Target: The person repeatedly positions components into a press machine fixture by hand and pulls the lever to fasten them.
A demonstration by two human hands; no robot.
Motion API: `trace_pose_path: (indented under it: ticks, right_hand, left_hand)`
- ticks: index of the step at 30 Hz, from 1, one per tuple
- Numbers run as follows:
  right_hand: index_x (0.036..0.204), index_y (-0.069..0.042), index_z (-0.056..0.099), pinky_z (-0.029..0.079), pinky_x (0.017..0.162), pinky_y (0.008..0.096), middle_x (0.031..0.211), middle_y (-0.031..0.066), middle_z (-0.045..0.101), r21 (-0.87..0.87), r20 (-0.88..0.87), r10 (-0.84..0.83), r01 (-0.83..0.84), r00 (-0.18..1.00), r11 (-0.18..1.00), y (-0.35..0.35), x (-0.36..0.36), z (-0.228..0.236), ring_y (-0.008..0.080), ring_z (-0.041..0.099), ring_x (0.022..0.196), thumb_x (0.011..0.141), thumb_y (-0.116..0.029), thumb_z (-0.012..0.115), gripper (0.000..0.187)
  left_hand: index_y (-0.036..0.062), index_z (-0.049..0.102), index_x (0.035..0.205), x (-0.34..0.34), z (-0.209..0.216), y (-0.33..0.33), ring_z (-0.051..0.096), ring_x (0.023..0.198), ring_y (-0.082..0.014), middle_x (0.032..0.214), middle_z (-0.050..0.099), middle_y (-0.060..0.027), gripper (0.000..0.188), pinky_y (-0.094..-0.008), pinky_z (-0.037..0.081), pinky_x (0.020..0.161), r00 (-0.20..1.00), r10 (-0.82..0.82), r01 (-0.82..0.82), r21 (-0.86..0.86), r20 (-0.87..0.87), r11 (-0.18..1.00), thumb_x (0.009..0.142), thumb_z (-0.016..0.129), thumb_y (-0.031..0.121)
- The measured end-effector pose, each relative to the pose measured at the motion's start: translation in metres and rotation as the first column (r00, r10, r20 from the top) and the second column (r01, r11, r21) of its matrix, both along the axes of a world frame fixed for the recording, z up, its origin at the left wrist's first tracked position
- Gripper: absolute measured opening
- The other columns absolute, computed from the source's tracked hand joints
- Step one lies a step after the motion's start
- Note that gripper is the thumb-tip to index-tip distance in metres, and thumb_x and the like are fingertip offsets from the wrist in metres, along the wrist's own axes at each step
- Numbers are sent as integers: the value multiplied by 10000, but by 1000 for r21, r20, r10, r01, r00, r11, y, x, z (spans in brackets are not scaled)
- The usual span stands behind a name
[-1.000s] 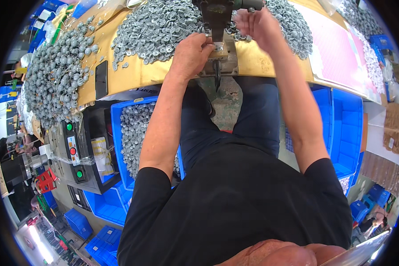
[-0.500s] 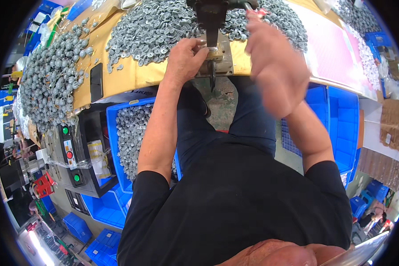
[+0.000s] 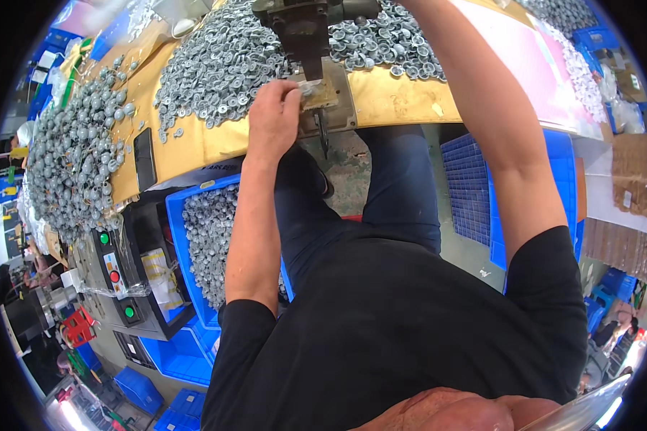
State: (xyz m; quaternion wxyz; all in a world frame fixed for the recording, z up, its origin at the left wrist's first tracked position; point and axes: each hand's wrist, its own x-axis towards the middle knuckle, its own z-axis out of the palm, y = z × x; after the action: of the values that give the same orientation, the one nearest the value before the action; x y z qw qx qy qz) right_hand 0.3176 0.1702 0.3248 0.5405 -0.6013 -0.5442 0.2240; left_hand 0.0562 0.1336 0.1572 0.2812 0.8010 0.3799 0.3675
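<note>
Reaching half-curled left hand (image 3: 274,117) to press (image 3: 304,42) at near edge of counter (image 3: 395,97); cannot tell if holding anything. Stretching right arm (image 3: 499,93) past top of view, with hand out of sight.

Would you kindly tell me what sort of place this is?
Probably a factory workshop, judging by the dark metal machine, the heap of small grey parts, and the red and green push buttons.

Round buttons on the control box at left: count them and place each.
3, in a line: an upper green button, a red button in the middle, a lower green button.
</note>
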Motion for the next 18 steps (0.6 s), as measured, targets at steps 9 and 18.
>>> trace_pose_path:
  ticks: [9, 18]
  right_hand:
    - [1063, -35, 713, 532, 833, 470, 960, 209, 741, -291, 663, 45, 202, 747, 935, -101, 65, -120, 405, 701, 924, 901, -377, 651, 383]
    - [1026, -53, 702, 526, 837, 499, 960, 215, 726, -351, 669, 105, 188, 736, 917, -118, 64, -169, 408, 694, 924, 903, -242, 698, 226]
  left_hand:
    - [17, 728, 1094, -182, -50, -48, 685, 909, -269, 984, 717, -137, 233, -401, 539, 842, 843, 496, -524, -112, -207, 844, 930, 717, 182]
    - [75, 743, 1117, -95, -15, -20, 685, 948, -339, 1005, 692, -157, 287, -441, 548, 870, 913, 362, -351, 91, -189, 932, 881, 736, 238]
